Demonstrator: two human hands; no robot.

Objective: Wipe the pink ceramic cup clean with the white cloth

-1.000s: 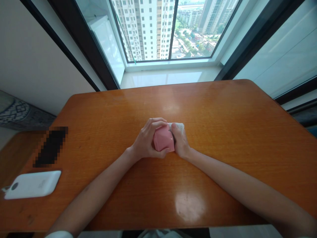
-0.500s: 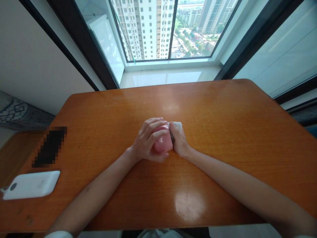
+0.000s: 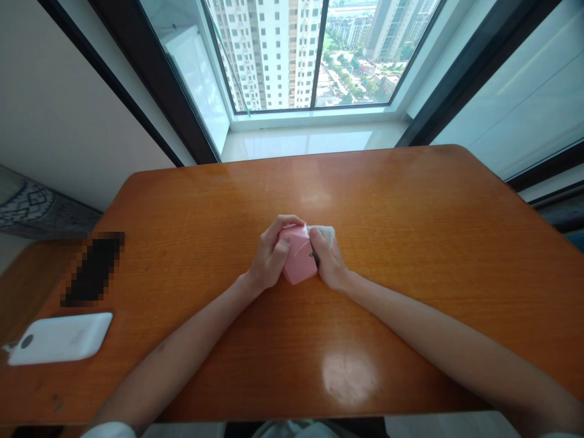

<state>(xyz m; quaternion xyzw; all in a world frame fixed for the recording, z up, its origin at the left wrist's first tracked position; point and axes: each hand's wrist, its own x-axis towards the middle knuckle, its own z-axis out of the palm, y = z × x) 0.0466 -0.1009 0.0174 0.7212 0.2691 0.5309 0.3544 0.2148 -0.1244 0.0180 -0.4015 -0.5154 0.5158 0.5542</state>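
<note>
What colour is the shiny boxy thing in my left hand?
The shiny boxy thing is pink, seen best in the head view.

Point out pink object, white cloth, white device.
Pink object (image 3: 300,261), head view: middle of exposed face.
White cloth (image 3: 326,232), head view: exposed upper part.
White device (image 3: 66,338), head view: middle of upper surface.

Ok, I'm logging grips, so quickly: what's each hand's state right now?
Left hand: closed on the pink object.
Right hand: closed on the whitish, cloth-like piece, beside the pink object.
</note>
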